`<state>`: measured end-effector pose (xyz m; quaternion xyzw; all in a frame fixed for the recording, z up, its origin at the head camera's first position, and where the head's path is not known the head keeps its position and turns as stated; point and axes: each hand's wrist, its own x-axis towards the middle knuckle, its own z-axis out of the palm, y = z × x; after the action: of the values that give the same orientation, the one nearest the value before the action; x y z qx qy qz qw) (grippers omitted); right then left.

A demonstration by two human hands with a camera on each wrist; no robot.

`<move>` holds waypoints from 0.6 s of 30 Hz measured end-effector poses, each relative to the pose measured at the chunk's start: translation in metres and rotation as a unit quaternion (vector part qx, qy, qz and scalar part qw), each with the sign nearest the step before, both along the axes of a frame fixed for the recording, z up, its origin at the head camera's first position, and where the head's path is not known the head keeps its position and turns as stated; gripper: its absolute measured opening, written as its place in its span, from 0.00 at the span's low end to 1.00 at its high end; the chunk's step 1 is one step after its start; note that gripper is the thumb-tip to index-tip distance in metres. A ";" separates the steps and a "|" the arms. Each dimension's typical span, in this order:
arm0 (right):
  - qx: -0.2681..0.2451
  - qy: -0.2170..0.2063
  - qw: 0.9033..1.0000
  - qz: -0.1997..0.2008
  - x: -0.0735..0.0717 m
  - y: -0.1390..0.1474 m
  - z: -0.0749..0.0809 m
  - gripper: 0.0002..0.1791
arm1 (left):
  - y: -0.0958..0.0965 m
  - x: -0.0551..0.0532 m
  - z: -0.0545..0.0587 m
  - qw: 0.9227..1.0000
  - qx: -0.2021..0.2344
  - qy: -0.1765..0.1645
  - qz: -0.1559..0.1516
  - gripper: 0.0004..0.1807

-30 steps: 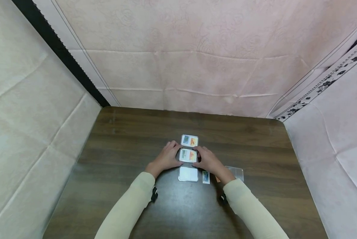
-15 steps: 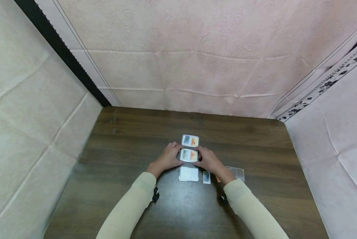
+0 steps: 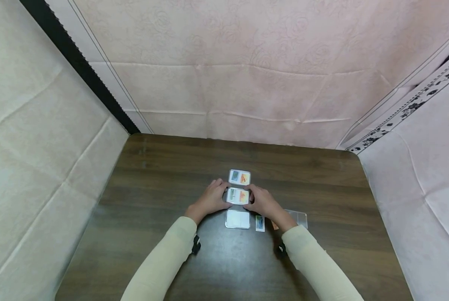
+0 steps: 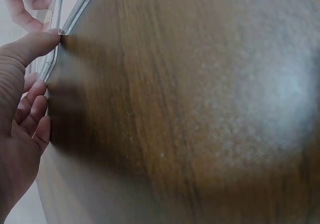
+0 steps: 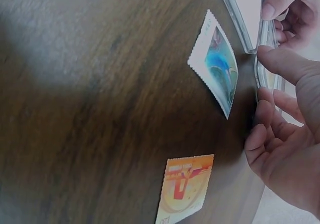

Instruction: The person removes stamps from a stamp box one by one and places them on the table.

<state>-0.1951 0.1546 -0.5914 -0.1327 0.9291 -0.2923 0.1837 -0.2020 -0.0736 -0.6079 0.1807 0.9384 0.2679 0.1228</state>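
A clear case [image 3: 237, 196] with two stamps inside lies flat on the wooden table between my hands. My left hand [image 3: 211, 197] grips its left side, thumb at the near corner and fingers at the far one. On the opposite side, my right hand [image 3: 263, 203] holds it the same way. Just beyond is a similar case [image 3: 239, 177] with two stamps. Nearer to me sits a case with a blank white inside [image 3: 237, 219]. In the right wrist view, a blue stamp [image 5: 220, 64] and an orange stamp [image 5: 185, 186] lie loose on the table.
A clear plastic piece [image 3: 299, 218] lies partly under the right forearm. Pale cloth walls [image 3: 224, 96] enclose the dark wooden table [image 3: 164, 163] at the back and both sides.
The whole head view has shifted very slightly. Both hands keep the same hold on the middle case, and the cases and stamps stay in place.
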 end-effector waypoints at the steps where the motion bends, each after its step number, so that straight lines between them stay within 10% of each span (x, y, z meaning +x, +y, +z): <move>1: 0.001 0.001 1.000 0.001 0.000 0.000 0.000 0.35 | 0.000 0.000 0.000 1.000 0.000 0.001 -0.001 0.38; 18: -0.011 0.006 1.000 0.017 -0.002 0.005 -0.004 0.33 | -0.002 -0.001 -0.003 0.999 0.000 0.030 -0.017 0.37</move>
<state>-0.1969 0.1595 -0.5950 -0.1519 0.9246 -0.2984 0.1816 -0.2027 -0.0753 -0.6105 0.2049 0.9384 0.2600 0.0992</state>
